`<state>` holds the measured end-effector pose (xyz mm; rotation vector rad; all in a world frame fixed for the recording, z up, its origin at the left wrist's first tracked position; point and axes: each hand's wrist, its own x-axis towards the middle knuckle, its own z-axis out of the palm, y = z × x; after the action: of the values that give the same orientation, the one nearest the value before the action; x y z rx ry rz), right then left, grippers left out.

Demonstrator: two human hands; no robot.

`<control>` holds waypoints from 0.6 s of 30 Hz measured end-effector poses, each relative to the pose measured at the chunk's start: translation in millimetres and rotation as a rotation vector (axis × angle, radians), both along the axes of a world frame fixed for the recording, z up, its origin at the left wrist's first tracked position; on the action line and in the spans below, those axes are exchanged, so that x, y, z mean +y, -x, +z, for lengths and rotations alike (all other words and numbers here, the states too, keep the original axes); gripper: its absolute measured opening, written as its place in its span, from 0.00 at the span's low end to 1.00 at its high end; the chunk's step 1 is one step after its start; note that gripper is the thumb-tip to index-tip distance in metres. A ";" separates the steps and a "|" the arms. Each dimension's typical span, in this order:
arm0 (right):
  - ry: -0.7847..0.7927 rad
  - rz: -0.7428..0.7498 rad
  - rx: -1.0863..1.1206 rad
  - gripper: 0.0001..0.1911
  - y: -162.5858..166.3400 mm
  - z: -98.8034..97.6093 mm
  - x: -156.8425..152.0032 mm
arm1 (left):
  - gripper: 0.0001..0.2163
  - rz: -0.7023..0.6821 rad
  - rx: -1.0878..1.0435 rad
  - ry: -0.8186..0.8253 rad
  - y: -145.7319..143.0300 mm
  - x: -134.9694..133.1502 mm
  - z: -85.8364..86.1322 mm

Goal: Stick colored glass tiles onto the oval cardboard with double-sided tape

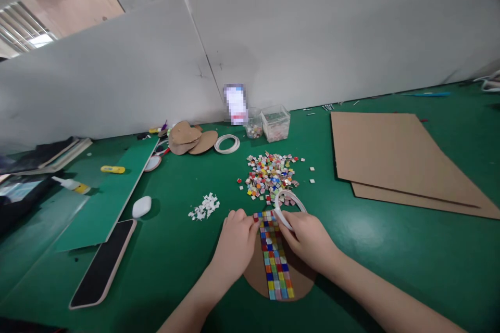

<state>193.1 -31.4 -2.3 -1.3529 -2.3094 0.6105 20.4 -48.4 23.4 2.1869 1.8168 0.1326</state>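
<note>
A round cardboard disc point(305, 282) lies in front of me. Down its middle runs a strip of small coloured mosaic tiles point(276, 270), set in rows. My right hand point(308, 239) grips a narrow roll of white tape point(294, 199), tilted over the strip's far end. At that end's left corner, my left hand point(236, 239) has its fingers closed together beside a red tile; whatever they pinch is hidden. Just beyond the hands is a loose pile of coloured tiles point(269, 174). A small heap of white scraps point(205, 207) sits left of it.
Clear plastic boxes point(276, 124) and a lit phone point(235, 104) stand by the back panel. Several cardboard discs point(183, 138) and a white coil point(227, 144) lie left of them. Cardboard sheets point(390, 156) are at right; a dark phone point(103, 265) and glue bottle point(74, 185) at left.
</note>
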 end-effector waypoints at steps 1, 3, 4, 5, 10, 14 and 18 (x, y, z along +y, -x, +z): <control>0.002 0.001 0.001 0.16 0.0 -0.2 -0.1 | 0.17 -0.001 -0.004 0.010 0.6 0.5 0.1; 0.000 0.004 -0.005 0.16 0.3 -0.6 0.0 | 0.17 -0.002 0.003 0.010 0.6 0.5 -0.1; -0.005 0.007 -0.012 0.16 0.4 -0.8 0.3 | 0.16 0.000 0.014 0.001 0.1 0.0 -0.6; -0.010 0.013 -0.019 0.16 0.5 -1.0 0.6 | 0.16 0.003 0.026 -0.011 -0.8 -0.9 -1.3; -0.002 0.034 -0.010 0.17 0.5 -0.1 2.3 | 0.15 0.043 0.066 -0.074 -6.6 -7.6 -6.4; -0.001 0.032 -0.027 0.17 0.3 0.6 2.5 | 0.15 0.066 0.032 -0.086 -8.2 -10.4 -9.9; -0.006 0.026 -0.029 0.17 0.0 0.4 2.4 | 0.16 0.064 0.024 -0.094 -8.2 -9.0 -10.8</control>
<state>193.0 -29.0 -1.9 -1.3394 -2.3530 0.5954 28.6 -57.4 12.7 2.2023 1.9316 0.2099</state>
